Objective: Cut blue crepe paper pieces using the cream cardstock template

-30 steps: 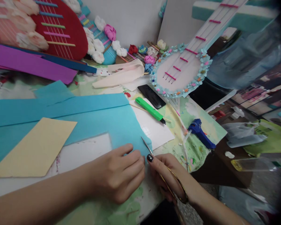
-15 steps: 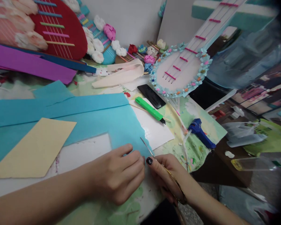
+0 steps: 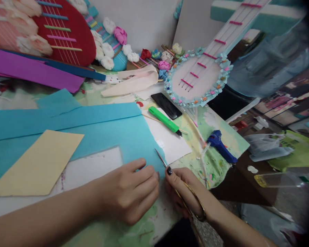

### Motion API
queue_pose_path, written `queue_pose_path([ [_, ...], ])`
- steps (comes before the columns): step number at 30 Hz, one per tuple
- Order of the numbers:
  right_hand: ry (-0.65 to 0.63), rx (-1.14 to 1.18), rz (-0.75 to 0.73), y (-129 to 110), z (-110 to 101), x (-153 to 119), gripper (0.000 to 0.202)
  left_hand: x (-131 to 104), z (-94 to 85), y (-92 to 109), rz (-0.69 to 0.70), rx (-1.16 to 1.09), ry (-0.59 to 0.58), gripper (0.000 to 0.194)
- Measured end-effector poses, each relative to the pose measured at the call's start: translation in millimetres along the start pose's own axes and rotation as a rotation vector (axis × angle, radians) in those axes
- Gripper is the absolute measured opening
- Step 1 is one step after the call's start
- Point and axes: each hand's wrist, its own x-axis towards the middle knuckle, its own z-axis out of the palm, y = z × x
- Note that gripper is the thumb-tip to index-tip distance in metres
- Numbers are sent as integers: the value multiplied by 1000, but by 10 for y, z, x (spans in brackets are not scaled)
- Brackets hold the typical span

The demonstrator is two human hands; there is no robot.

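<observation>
Risk: w/ the R hand (image 3: 185, 192) right beside the L hand (image 3: 134, 195), a slip of the scissors (image 3: 163, 162) could nick fingertips; the blue paper (image 3: 105, 128), flat on the surface (image 3: 229, 133) beyond both hands, might cut ragged if poorly held. Past it, the cutter (image 3: 163, 120) looks bare-tipped, so a careless reach might catch it. Pose: L fingers curled, palm down, can't tell if that grip has paper; R grip closed round gold handles, thumb on top, blades angled fwd-left over the paper's R edge.
</observation>
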Motion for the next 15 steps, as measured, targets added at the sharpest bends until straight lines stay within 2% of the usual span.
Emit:
queue_pose_path([
  [10,10,-36,21,-124,-18,97,69,-8,0,12,1,-12,3,40],
  [15,-11,-48,31,-113,-22,110,70,-14,-3,14,-4,-8,-6,39],
])
